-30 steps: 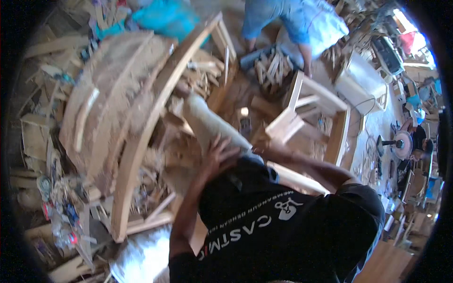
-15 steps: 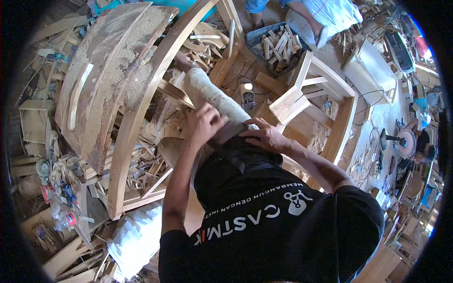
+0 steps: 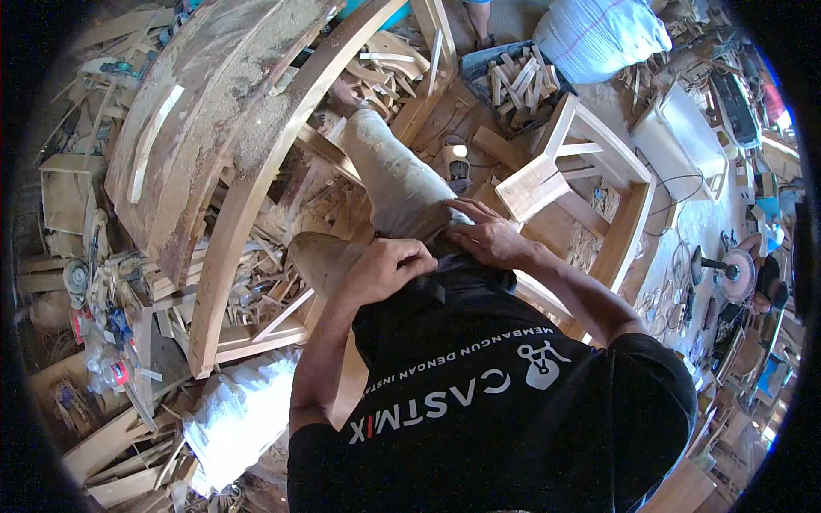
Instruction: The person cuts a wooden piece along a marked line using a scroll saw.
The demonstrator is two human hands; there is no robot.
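Observation:
Below the thigh, my left hand [image 3: 395, 269] is at the waist by the hem of a black T-shirt [image 3: 445, 295], its fingers curled together. Whatever is between those fingertips is hidden. My right hand [image 3: 489, 237] rests across the hem and the upper thigh of dusty pale trousers [image 3: 398, 175], with its fingers stretched out. A bare foot [image 3: 346, 98] shows beyond the trouser leg, among wood offcuts.
A curved wooden frame [image 3: 256, 192] and sawdust-covered boards [image 3: 205, 111] stand at the left. To the right is another wooden frame [image 3: 629, 227]. A crate of offcuts [image 3: 517, 85], a white sack [image 3: 599, 38] and a standing fan [image 3: 735, 278] lie farther off, with a person [image 3: 774, 286] beside the fan.
My left hand has come back from the thigh to the shirt hem, its fingers curling. My right hand has shifted slightly. At the top, another person's outstretched leg has left the sack.

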